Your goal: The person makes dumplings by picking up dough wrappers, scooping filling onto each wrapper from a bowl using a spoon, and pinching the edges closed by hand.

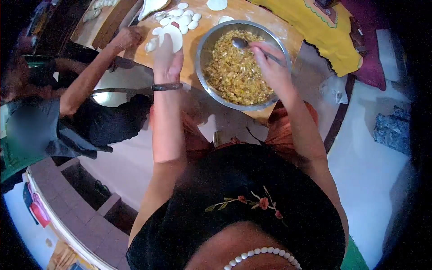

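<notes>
My left hand, with a dark bangle at the wrist, holds a round white dumpling wrapper over the wooden board; its fingers are partly hidden and blurred. In my right hand is a metal spoon, its bowl above the chopped yellowish filling. That filling lies in a wide steel bowl at the board's near edge. Several small dough discs lie beyond my left hand, and a folded dumpling sits just left of it.
A co-worker's hand rests at the board's left edge. Flour dusts the wooden board. More flat wrappers lie at the back. A yellow cloth is at the right, with a plastic bag below it.
</notes>
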Demonstrator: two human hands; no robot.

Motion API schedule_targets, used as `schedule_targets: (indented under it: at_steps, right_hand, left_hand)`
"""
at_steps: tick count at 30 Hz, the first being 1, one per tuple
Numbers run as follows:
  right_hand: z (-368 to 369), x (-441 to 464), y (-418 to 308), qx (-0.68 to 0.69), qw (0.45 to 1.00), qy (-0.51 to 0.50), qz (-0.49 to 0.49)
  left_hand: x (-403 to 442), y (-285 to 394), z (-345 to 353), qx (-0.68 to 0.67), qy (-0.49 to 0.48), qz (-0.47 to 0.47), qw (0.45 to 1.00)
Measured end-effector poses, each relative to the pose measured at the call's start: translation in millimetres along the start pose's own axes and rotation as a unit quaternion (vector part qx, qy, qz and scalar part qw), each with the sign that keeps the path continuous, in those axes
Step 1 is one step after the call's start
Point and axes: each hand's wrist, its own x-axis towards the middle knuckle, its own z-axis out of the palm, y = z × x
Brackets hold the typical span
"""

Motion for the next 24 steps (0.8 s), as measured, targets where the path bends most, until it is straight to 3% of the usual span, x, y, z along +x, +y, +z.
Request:
schedule_targets:
  at_steps: [3,7,11,15,18,19,22,24]
  right_hand:
    - [30.5,18.9,7.4,-0.074,0.991,-0.008,-0.107]
    - [64.8,22.0,4.9,-0.237,0.958,-0.060,-0.152]
    - [87.9,-2.2,-2.4,-0.296,0.918,-0.203,-0.172]
    - [56.6,-16.5,-23.0,-0.184,0.928,-0.255,-0.201]
    - [29.2,-6.7,-17.0,-0.064,0.964,-0.160,-0.200]
    - [21.6,-2.3,-18.6,-0.113,0.973,-0.112,-0.165]
    - [27.7,22.1,3.9,-0.142,0.954,0.039,-0.260]
    - [33.0,33.6,12.9,-0.194,0.963,-0.004,-0.186]
  left_hand:
    - [-1.3,-1.2,1.2,-0.019,0.013,0.000,1.000]
    - [2.0,-4.2,-5.6,-0.038,-0.001,-0.045,0.998]
    - [2.8,-1.7,-1.9,-0.051,-0.019,-0.072,0.996]
    - [3.3,-3.7,-7.0,-0.026,-0.007,-0.110,0.994]
    - [-1.9,-2.3,-3.1,-0.004,0.004,-0.129,0.992]
    - [-4.6,-2.2,-0.8,0.002,0.011,-0.128,0.992]
    - [-2.1,-8.7,-6.5,0.014,0.022,-0.133,0.991]
    - [0.7,-13.4,-11.5,0.031,0.031,-0.135,0.990]
